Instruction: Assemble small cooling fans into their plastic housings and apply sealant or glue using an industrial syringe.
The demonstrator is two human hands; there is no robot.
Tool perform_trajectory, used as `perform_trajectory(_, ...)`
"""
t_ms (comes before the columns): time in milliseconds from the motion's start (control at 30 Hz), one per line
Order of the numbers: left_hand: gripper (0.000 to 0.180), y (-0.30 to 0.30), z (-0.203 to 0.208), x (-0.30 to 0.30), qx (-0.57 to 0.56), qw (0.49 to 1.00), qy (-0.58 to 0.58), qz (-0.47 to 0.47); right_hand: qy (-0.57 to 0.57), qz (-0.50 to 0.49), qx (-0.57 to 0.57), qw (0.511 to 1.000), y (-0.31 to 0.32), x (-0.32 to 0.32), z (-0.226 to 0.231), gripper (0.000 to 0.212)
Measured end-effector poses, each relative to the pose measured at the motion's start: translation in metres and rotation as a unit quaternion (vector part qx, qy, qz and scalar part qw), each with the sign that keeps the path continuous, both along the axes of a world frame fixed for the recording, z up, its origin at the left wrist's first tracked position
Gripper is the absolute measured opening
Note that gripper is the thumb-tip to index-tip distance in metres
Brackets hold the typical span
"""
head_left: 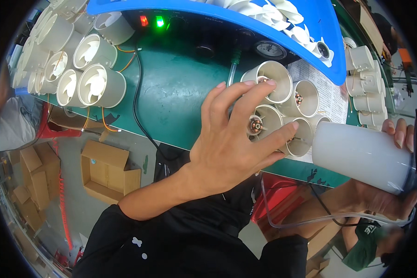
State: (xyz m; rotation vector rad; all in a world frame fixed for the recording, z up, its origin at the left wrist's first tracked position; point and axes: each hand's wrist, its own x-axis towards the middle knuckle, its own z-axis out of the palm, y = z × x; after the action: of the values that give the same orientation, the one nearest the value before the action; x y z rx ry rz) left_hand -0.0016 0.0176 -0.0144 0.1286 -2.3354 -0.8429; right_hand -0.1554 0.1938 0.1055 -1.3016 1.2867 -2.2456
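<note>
We locate the work at the near edge of the green table (171, 99), R of center: a cluster of off-white cups (279, 74), open ends up, stands on a printed paper sheet (336, 99), w/ copper-wound cores (256, 125) visible inside several. L grip (229, 132) is over the cluster, released, fingers spread, palm down; index tip overlaps the mouth of the far cup, thumb tip overlaps a near one. Contact w/ the rims: we cannot tell. R grip (400, 134) is clenched around a white translucent cylinder (359, 150), held lying on its side just R of the cups, partly hidden at the frame edge. A clear tube (273, 225) runs below, toward the R forearm. Beyond the cups we note a black control box (190, 34) w/ 1 red light, 1 green light & a round gauge (270, 49); a blue bin (331, 62) of white fan blades (287, 11) overlaps its top in view. At far L, more cups hold white impellers (96, 85); at far R, another cup group (366, 83) sits near the bin. Floor, L side: open cardboard box (104, 169).
</note>
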Motion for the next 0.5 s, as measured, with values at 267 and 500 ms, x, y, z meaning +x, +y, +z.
perform_trajectory(267,0.065,0.0,0.002,0.001,-0.006,1.0,-0.008,-0.003,-0.106,-0.205,-0.062,0.971,0.022,-0.007,0.01,0.078)
perform_trajectory(500,0.068,-0.003,0.008,0.002,-0.013,0.999,-0.033,-0.01,-0.079,-0.218,-0.06,0.971,0.054,-0.022,0.02,0.076)
